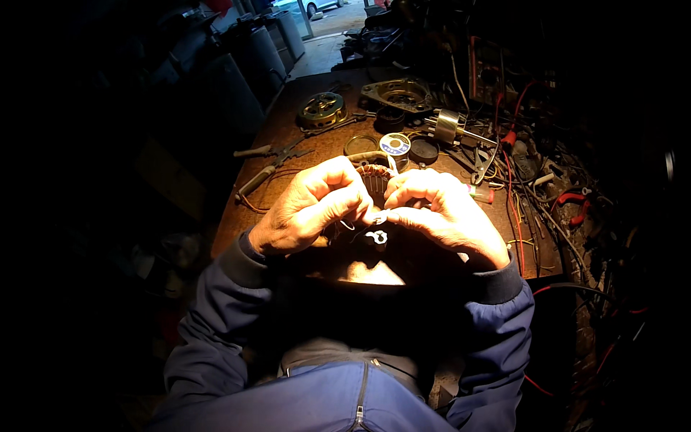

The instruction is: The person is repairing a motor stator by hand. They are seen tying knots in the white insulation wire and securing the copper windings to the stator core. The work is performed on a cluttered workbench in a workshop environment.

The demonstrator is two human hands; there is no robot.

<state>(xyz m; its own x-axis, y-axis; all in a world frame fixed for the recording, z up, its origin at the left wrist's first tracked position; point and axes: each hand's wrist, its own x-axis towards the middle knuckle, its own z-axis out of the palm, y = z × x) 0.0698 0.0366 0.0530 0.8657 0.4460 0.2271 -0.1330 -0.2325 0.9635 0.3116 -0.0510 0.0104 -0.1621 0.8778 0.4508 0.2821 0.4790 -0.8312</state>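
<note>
The right hand (446,209) is pinching with thumb and forefinger, its grip closing on a small whitish piece (379,217) whose outline is washing out in the glare. The left hand (313,209) is curling its fingers right beside that piece; its fingertips are overlapping and fading into the bright light, so one cannot tell whether its grip is holding anything. A thin pale loop (347,225) is showing under the left fingers, its ends disappearing from sight.

Behind the hands, a ring of copper windings (374,171) is sitting on the brown surface (288,162), both hands hiding its sides. A white looped shape (376,236) is standing out below the fingertips, its dark base merging with shadow.

Farther back, a round spool (394,144) is lying near a silvery cylinder with a shaft (450,126) and a brass-coloured housing (322,109). On the right, tangled wires are sinking into darkness, and a meter (486,70) is barely showing. At the top, a white car (322,6) is being cut off by the edge.
</note>
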